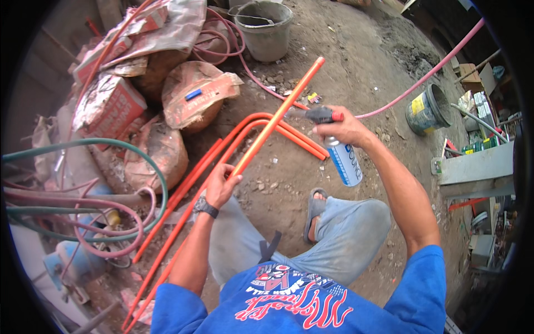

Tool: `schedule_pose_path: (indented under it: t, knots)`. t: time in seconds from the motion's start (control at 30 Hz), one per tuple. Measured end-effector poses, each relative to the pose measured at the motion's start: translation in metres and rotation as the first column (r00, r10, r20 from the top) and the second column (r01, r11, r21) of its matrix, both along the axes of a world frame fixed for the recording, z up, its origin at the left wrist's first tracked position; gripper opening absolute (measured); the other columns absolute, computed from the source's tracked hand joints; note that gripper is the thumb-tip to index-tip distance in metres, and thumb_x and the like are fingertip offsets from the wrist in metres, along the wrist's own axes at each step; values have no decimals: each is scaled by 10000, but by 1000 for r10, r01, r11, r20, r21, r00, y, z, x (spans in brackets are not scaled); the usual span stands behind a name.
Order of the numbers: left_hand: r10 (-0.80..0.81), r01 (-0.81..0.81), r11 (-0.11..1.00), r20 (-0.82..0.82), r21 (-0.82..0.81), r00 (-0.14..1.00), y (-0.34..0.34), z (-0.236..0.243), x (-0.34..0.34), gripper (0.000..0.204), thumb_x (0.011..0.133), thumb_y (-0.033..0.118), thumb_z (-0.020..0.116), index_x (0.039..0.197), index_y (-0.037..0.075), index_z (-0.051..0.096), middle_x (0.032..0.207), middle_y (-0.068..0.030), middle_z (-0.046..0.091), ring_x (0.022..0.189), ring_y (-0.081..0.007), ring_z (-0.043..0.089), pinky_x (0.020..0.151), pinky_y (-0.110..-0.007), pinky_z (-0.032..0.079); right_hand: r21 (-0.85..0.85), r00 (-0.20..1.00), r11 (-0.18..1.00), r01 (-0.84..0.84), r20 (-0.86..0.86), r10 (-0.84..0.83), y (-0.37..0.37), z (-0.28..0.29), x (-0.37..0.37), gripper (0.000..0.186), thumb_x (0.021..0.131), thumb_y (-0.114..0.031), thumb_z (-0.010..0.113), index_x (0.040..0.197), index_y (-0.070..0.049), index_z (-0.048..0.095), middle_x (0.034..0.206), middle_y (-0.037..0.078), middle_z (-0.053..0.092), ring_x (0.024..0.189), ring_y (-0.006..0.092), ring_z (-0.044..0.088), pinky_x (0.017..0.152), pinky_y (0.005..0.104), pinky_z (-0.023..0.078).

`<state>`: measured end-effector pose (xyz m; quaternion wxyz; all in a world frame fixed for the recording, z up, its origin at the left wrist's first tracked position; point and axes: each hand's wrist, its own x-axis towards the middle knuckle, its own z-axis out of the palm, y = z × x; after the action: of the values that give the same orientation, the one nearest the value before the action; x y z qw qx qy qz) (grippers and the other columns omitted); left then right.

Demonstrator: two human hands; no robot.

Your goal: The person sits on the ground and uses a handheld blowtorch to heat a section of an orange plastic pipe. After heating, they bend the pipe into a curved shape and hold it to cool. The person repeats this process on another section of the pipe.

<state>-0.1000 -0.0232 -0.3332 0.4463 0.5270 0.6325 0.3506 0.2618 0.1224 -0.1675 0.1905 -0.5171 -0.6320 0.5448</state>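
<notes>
An orange plastic pipe [278, 119] slants up and away from my left hand [221, 183], whose fingers are wrapped round its lower end. In my right hand [347, 129] is a gas torch: a white and blue canister [345, 162] with a black and red burner head [322, 116]. The torch's nozzle points left, close to the middle of the pipe. Whether a flame burns there I cannot make out. Bent orange pipes [245, 125] lie on the ground beyond my left hand, partly crossed by the held pipe.
Torn cement bags [200, 94] with a blue object [193, 94] on top are heaped at the far left. Green and pink hoses [83, 143] coil beside a blue pump [78, 259]. Buckets stand at the back [264, 33] and right [427, 108]. A pink hose [428, 83] crosses the dirt floor.
</notes>
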Motion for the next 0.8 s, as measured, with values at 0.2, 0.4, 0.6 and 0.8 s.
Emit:
schedule_pose_path:
  t: [0.2, 0.4, 0.6, 0.8]
  knots:
    - [-19, 23, 999, 86, -39, 996, 1, -8, -4, 265, 919, 142, 789, 1105, -10, 675, 894, -46, 676, 809, -128, 624, 744, -307, 530, 70, 999, 997, -14, 44, 11, 1, -8, -3, 321, 822, -209, 798, 1088, -55, 707, 864, -4, 688, 765, 108, 638, 683, 296, 517]
    - [-25, 28, 999, 99, -30, 995, 1, -7, -1, 252, 944, 159, 775, 1104, -10, 679, 881, -29, 664, 791, -110, 599, 722, -292, 504, 125, 966, 984, 124, 213, -149, 1, -11, -9, 351, 800, -229, 825, 1076, -47, 708, 889, 37, 690, 822, 107, 643, 760, 323, 532]
    - [-41, 42, 999, 80, -19, 996, -1, -4, -3, 249, 972, 189, 755, 1101, -8, 672, 863, -5, 642, 747, -89, 564, 678, -272, 471, 145, 998, 988, -57, 10, 56, -23, -24, -28, 357, 822, -230, 818, 1109, -47, 708, 872, 8, 684, 791, 108, 640, 740, 315, 537]
    - [-72, 87, 988, 124, -123, 990, 2, 4, -4, 313, 996, 236, 726, 1170, -20, 681, 876, -15, 660, 748, -98, 610, 667, -280, 497, 128, 996, 991, 37, 71, -47, -14, -19, -7, 310, 820, -213, 793, 1064, -46, 702, 828, 2, 678, 766, 92, 639, 726, 306, 526]
